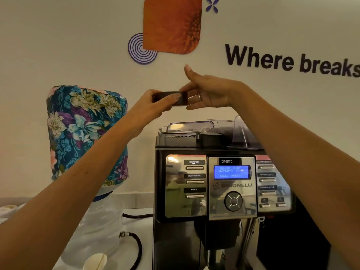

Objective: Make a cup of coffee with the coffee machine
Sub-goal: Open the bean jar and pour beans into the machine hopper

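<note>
A black and chrome coffee machine [224, 188] stands in front of me, its blue display [231, 172] lit. Labelled buttons for coffee, espresso and milk run down its left panel [194, 179]. Both my hands are raised above the machine's top. My left hand [155, 106] pinches a small flat dark object [171, 98] by its left end. My right hand [208, 92] touches the object's right end with its fingers, thumb pointing up. Clear hopper lids [190, 126] sit on the machine's top. A paper cup [95, 262] with a stirrer stands at the bottom left.
A water bottle under a floral cover [85, 131] stands left of the machine, on a clear base [97, 227]. A black hose [136, 244] runs across the white counter toward the machine. The wall behind carries decals and lettering.
</note>
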The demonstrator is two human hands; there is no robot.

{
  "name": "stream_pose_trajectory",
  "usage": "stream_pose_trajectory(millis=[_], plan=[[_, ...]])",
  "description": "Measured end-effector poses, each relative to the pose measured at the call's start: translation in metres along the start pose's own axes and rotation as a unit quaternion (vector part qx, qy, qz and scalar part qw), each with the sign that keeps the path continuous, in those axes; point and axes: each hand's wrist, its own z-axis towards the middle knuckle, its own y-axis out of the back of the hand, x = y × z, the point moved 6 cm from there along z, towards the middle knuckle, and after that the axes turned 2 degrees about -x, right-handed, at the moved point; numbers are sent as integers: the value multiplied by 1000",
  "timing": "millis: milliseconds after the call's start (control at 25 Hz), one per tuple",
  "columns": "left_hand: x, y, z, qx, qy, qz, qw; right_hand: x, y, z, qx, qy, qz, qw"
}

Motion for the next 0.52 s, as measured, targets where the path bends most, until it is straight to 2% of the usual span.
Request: stream_pose_trajectory(millis=[120,400,520], plan=[[-20,-15,6,14,-4,-2,1000,5,-1,-20,28,33,-7,999],[-45,-71,11,58,25,-32,997,-14,44,-44,-77,34,26,996],[-54,-102,7,53,25,34,998,-26,74,-61,-91,24,27,995]])
